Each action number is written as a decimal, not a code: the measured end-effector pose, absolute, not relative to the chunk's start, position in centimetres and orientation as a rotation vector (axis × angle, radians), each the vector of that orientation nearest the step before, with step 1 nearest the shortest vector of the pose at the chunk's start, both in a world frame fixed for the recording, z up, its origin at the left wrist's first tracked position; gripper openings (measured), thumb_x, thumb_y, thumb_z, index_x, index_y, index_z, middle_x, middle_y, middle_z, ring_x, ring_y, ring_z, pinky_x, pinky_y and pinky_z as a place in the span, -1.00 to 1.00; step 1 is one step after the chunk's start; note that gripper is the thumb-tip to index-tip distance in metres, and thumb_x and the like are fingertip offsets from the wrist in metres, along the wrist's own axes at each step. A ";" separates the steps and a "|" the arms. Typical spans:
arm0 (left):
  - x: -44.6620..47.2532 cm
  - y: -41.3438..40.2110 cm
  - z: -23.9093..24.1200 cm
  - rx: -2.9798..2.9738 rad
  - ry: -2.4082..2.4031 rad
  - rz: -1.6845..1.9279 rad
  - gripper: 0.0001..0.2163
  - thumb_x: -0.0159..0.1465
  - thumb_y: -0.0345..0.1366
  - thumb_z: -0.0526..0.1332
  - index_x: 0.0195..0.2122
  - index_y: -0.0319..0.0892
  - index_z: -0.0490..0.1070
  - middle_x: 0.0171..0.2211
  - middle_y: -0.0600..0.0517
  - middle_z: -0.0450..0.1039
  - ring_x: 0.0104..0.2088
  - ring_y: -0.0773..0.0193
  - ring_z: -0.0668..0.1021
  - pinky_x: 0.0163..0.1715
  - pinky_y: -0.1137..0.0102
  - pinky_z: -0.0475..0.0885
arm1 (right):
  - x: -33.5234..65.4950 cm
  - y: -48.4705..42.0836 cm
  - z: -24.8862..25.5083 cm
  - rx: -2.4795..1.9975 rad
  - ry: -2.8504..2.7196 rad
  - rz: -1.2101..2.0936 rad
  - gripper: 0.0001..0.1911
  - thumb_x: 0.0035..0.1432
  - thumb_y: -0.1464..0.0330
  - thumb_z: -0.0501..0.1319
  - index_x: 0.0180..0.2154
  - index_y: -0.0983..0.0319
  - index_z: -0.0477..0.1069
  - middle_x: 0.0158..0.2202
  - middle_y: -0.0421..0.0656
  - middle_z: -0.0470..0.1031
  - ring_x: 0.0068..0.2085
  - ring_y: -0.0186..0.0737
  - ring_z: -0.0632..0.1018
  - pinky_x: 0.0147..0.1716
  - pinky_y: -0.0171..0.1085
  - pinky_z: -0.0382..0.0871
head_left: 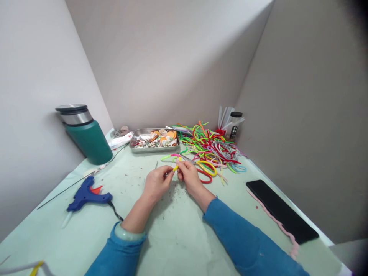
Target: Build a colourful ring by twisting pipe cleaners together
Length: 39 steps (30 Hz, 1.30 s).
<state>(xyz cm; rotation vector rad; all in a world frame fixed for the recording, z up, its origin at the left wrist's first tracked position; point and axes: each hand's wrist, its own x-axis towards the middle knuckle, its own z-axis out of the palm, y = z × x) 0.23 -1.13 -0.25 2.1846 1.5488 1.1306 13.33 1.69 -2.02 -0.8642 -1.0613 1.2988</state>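
Corner of two bare grey walls; pale green table, speckled with dark scraps near the middle.

Your hands meet at table centre, just above the surface. Left hand: fingers pinched closed on the near end of a yellow stem – a short fuzzy piece. Right hand: thumb and forefinger closed on the stem's far end. Both hands are curled tight, with nothing else clearly in them. Blue sleeves on both arms, a pale bangle on the left wrist.

Around them:
- Pile of loose stems in many colours, just beyond the right hand, spreading toward the right wall.
- Steel tray of small mixed pieces, behind the hands, beside the pile.
- Green flask, lid on, against the left wall.
- Blue glue gun lying on its side, left of the left arm – well apart from it.
- Black slab flat at the right edge, with a pink strip along its near side.
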 end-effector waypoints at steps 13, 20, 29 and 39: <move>0.1 -1.4 0.6 2.140 1.520 0.954 -0.77 0.18 -0.29 0.06 -0.51 -0.21 0.45 -0.63 0.11 0.37 -0.59 0.42 0.32 -0.53 0.51 0.16 | 13.5 1.8 -2.6 -0.970 -1.288 1.139 -0.71 0.07 0.13 0.14 -0.48 0.23 0.32 -0.73 -0.35 0.19 -0.68 -0.43 0.22 -0.69 -0.42 0.05; 0.3 -1.3 0.4 2.135 1.522 0.873 -0.76 0.20 -0.24 0.04 -0.44 -0.18 0.47 -0.60 0.10 0.39 -0.58 0.39 0.33 -0.53 0.51 0.15 | 13.6 2.1 -3.0 -1.021 -1.293 1.124 -0.69 0.06 0.11 0.14 -0.49 0.23 0.32 -0.73 -0.35 0.20 -0.70 -0.42 0.22 -0.70 -0.41 0.04; 0.3 -1.3 0.1 2.310 1.579 0.800 -0.74 0.23 -0.25 0.03 -0.49 -0.16 0.44 -0.58 0.06 0.42 -0.56 0.37 0.35 -0.50 0.50 0.14 | 13.6 2.1 -3.0 -1.025 -1.316 1.113 -0.72 0.06 0.14 0.14 -0.47 0.22 0.33 -0.73 -0.35 0.22 -0.69 -0.41 0.23 -0.69 -0.41 0.07; 0.3 -1.3 0.1 2.302 1.591 0.745 -0.76 0.24 -0.26 0.01 -0.48 -0.14 0.41 -0.56 0.06 0.44 -0.54 0.35 0.40 -0.50 0.49 0.12 | 13.8 2.4 -3.2 -1.066 -1.341 1.081 -0.72 0.05 0.14 0.14 -0.47 0.23 0.34 -0.73 -0.35 0.21 -0.69 -0.41 0.24 -0.69 -0.42 0.08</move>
